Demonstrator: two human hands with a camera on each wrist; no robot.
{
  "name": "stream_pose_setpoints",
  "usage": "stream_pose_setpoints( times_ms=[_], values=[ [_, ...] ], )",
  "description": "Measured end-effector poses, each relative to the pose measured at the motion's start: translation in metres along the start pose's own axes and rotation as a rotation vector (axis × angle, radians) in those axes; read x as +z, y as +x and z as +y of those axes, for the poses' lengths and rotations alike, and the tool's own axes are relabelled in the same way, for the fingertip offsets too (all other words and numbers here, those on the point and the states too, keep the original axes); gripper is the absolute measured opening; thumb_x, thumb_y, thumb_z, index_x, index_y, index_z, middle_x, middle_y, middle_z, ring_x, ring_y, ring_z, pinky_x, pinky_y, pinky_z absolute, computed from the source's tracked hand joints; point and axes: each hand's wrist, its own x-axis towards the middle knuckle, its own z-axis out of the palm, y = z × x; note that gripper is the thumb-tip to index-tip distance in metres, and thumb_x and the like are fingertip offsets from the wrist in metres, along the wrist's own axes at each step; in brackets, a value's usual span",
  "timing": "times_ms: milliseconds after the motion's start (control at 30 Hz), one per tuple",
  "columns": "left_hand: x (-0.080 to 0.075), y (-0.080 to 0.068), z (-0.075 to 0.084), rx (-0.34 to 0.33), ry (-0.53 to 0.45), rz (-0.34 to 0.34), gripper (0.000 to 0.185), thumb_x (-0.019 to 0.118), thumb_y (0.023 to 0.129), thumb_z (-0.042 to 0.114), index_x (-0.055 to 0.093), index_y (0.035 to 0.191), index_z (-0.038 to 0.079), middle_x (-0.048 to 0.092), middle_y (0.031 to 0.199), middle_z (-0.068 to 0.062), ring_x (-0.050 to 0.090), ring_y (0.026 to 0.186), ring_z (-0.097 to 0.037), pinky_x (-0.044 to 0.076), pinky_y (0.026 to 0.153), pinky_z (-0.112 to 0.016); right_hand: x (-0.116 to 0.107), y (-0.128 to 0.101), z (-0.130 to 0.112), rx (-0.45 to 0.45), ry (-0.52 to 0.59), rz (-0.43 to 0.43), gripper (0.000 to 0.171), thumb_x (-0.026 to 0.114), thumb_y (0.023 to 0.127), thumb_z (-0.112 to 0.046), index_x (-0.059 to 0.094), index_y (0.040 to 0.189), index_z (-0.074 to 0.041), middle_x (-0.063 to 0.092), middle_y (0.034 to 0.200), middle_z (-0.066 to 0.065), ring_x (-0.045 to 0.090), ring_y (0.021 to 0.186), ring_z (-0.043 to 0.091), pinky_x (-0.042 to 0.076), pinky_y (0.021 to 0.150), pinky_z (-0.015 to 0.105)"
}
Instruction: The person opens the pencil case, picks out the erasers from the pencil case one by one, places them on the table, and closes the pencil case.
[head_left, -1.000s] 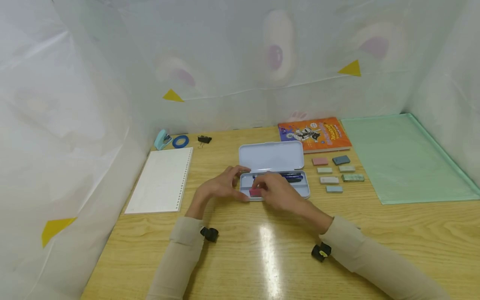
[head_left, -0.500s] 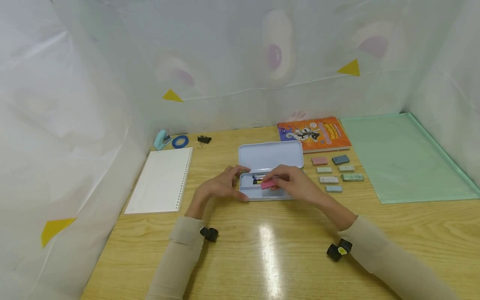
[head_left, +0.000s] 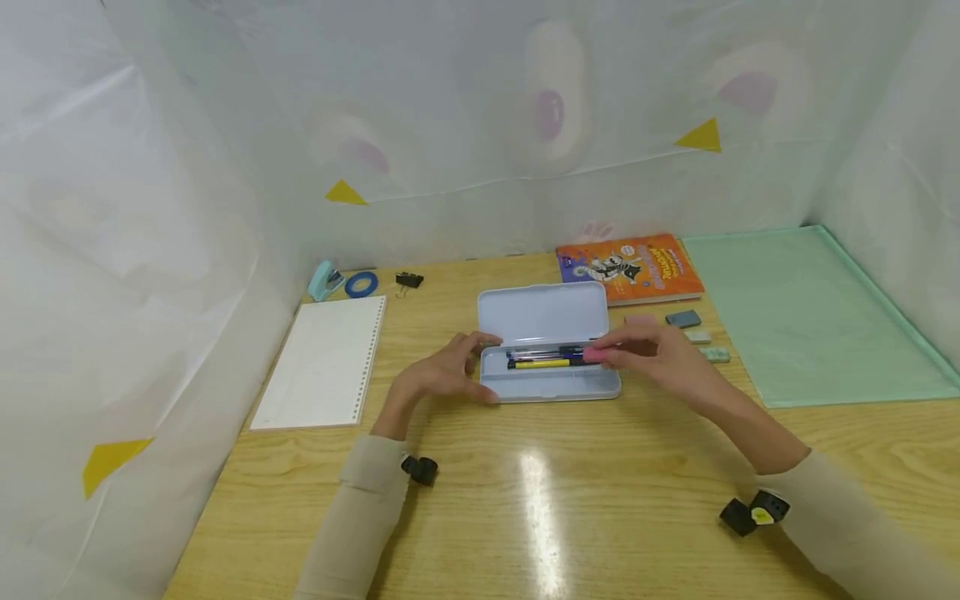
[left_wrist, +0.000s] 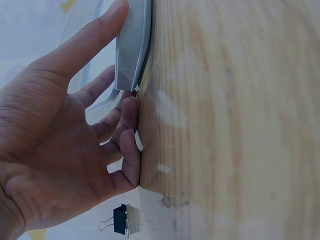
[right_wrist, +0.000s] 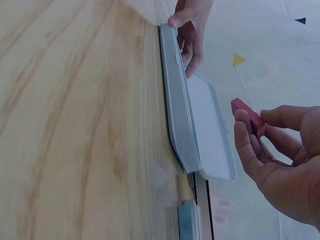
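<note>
A light blue pencil case (head_left: 555, 397) lies with its lid (head_left: 543, 312) raised. Pens (head_left: 543, 363), one of them yellow, fill its back compartment; the front one holds nothing. My left hand (head_left: 442, 371) holds the case's left end, thumb at the front corner and fingers behind, as the left wrist view also shows. Between thumb and fingertips my right hand (head_left: 678, 367) pinches a pink eraser (right_wrist: 248, 116), raised over the right end of the case. Several other erasers (head_left: 684, 318) lie right of the case, some hidden behind the right hand.
An orange book (head_left: 637, 271) lies behind the case. To the right is a green translucent mat (head_left: 832, 325). A white notebook (head_left: 322, 362), a stapler (head_left: 324, 281), a blue tape roll (head_left: 362, 284) and a black binder clip (head_left: 408, 279) sit at the left.
My right hand has lifted the pink eraser out of the case's front compartment and carried it rightward, uncovering the pens. The left hand has stayed put on the case.
</note>
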Motion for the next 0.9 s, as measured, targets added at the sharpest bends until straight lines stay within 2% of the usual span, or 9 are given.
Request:
stream_pose_setpoints(
  times_ms=[133,233,433,667,833,900],
  values=[
    [0.000,0.001,0.000,0.005,0.005,-0.001,0.089,0.092,0.079,0.037,0.043,0.153,0.028,0.044,0.137,-0.011,0.046,0.113,-0.026,0.044,0.097,-0.040,-0.020,-0.015,0.004,0.098,-0.047,0.046,0.030,0.069,0.102,-0.023,0.073,0.127,-0.006,0.065,0.135,0.012,0.073,0.110,0.018,0.057,0.086,0.026],
    [0.000,0.001,0.000,0.004,0.009,0.000,0.089,0.092,0.079,0.038,0.042,0.153,0.028,0.044,0.138,-0.011,0.046,0.114,-0.026,0.044,0.098,-0.041,-0.035,-0.026,0.007,0.164,-0.109,0.079,0.034,0.071,0.101,-0.029,0.072,0.127,-0.008,0.072,0.129,0.009,0.072,0.109,0.009,0.054,0.087,0.020],
    [0.000,0.000,0.000,0.004,0.011,0.004,0.090,0.092,0.079,0.037,0.042,0.153,0.027,0.043,0.137,-0.011,0.046,0.114,-0.026,0.043,0.098,-0.040,-0.065,-0.049,0.019,0.243,-0.281,0.153,0.039,0.070,0.101,-0.037,0.072,0.130,-0.011,0.072,0.127,0.005,0.063,0.104,-0.009,0.047,0.082,0.012],
    [-0.001,-0.001,0.001,0.002,0.010,0.005,0.090,0.093,0.079,0.038,0.043,0.153,0.029,0.044,0.138,-0.009,0.046,0.114,-0.025,0.044,0.097,-0.040,-0.090,-0.067,0.031,0.217,-0.307,0.156,0.033,0.066,0.104,-0.030,0.073,0.127,-0.008,0.075,0.119,-0.004,0.061,0.105,-0.012,0.045,0.083,0.009],
    [-0.001,-0.001,0.001,0.008,-0.005,0.000,0.090,0.093,0.079,0.037,0.043,0.154,0.026,0.044,0.137,-0.011,0.046,0.114,-0.026,0.043,0.098,-0.041,-0.099,-0.075,0.037,0.229,-0.404,0.139,0.028,0.068,0.103,-0.030,0.076,0.123,-0.012,0.076,0.117,0.000,0.056,0.100,-0.018,0.043,0.080,0.008],
    [-0.001,0.000,0.001,0.006,-0.007,0.000,0.090,0.093,0.079,0.036,0.043,0.154,0.026,0.044,0.136,-0.011,0.045,0.114,-0.026,0.043,0.097,-0.041,-0.100,-0.076,0.039,0.236,-0.407,0.116,0.027,0.068,0.103,-0.030,0.076,0.122,-0.013,0.078,0.114,0.004,0.057,0.101,-0.017,0.044,0.079,0.008]
  ],
)
